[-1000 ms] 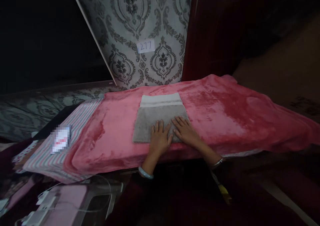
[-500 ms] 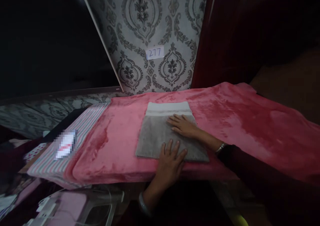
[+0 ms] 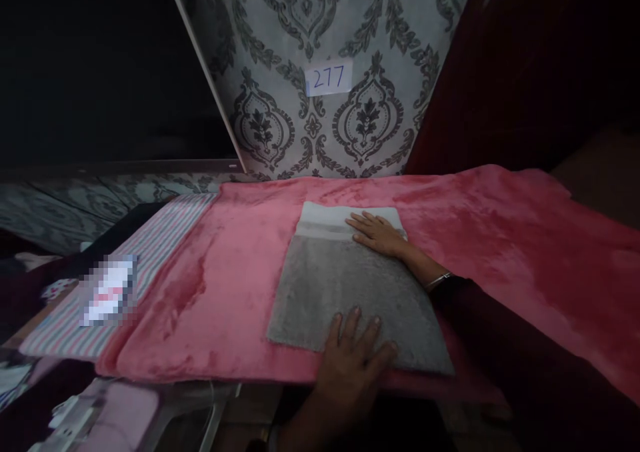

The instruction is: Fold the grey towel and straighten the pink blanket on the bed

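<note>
A grey towel (image 3: pixel 320 285) with a white band along its far end lies flat on a pink plush blanket (image 3: pixel 240 265). Fingers outstretched, my left hand (image 3: pixel 353 365) rests on the towel's near edge. My right hand (image 3: pixel 379 234) lies flat farther up, across the white band near the right side. Neither hand grips the cloth; both palms face down on it. The towel's right edge is partly hidden by my right forearm.
Left of the blanket is a striped cloth (image 3: pixel 165 239) bearing a blurred white item (image 3: pixel 110 292). A dark screen (image 3: pixel 110 72) stands behind it. A paper marked 277 (image 3: pixel 329 77) is on the patterned wall. A plastic stool (image 3: pixel 213 415) sits below the front edge.
My right hand has slid away from me, from the grey part onto the white band. My left hand has moved nearer to the towel's front edge. The view has shifted.
</note>
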Available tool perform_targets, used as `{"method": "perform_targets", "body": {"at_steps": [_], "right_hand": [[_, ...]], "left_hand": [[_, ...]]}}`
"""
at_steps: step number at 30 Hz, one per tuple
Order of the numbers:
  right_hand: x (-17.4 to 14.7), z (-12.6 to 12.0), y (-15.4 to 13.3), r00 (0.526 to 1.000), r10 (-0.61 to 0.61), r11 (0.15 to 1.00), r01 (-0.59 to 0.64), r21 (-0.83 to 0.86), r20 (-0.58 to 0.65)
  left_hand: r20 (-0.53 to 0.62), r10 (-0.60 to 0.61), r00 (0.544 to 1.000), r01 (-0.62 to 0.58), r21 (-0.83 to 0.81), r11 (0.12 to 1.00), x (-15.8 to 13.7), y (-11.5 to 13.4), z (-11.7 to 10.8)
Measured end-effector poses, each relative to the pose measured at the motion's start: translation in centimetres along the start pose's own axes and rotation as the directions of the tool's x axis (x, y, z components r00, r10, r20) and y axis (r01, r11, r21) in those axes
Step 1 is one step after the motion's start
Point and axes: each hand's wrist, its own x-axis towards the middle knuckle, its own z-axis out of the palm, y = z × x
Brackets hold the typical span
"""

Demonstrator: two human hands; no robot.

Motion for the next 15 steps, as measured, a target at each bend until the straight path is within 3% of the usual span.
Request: {"method": "perform_targets", "body": {"at_steps": [5,9,11,13,15], "right_hand": [[-0.1,0.4,-0.4,0.998,0.017,1.000,-0.018,-0.012,-0.059],[-0.9,0.6,-0.7,0.976,0.179,0.983,-0.173,0.053,-0.125],[-2.2,0.8,-0.3,0.932,0.301,0.952,-0.280,0.126,-0.201],[-4.1,1.2,0.6,0.861,0.425,0.883,-0.327,0.337,-0.279],[-6.3,1.4,1.6,0.778,0.568,0.702,-0.287,0.652,-0.269]], "left_hand": [[0.013,0.001,1.000,-0.001,-0.018,1.000,0.2,0.0,-0.5],[0.149,-0.022,0.989,0.040,-0.124,0.991,0.4,-0.1,-2.2],[0.235,-0.035,0.971,0.093,-0.240,0.966,0.9,-0.9,-3.7],[0.259,-0.091,0.962,0.181,-0.351,0.919,1.8,-2.9,-5.3],[0.187,-0.257,0.948,0.312,-0.405,0.859,3.0,-6.2,-6.4]]}}
